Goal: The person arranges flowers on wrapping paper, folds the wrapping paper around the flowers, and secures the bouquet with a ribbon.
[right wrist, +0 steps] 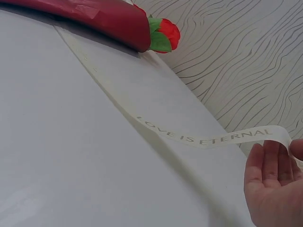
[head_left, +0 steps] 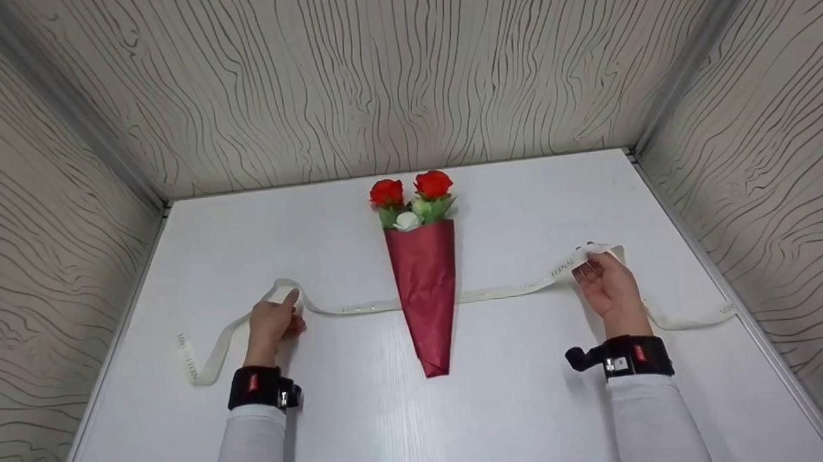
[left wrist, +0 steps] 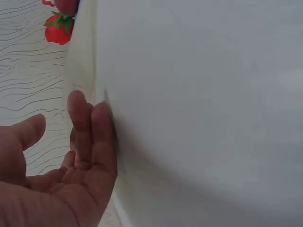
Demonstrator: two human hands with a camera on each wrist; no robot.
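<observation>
A bouquet (head_left: 426,286) in dark red wrapping lies mid-table, its flowers toward the back wall. Beneath it runs a long cream ribbon (head_left: 489,294) that comes out on both sides. My right hand (head_left: 609,285) pinches the ribbon to the right of the bouquet and holds that stretch raised; "LOVE IS ETERNAL" is readable on the ribbon (right wrist: 222,140) in the right wrist view. On the other side, my left hand (head_left: 273,323) is at the ribbon's left stretch. The left wrist view shows its thumb apart from the fingers, with the ribbon (left wrist: 81,71) passing behind them.
Two red roses (head_left: 433,183) and a white flower (head_left: 407,221) top the bouquet. The white table (head_left: 365,430) meets wood-grain patterned walls (head_left: 375,71) at the back and sides. One ribbon end reaches the table's right edge; the other lies curled at the left.
</observation>
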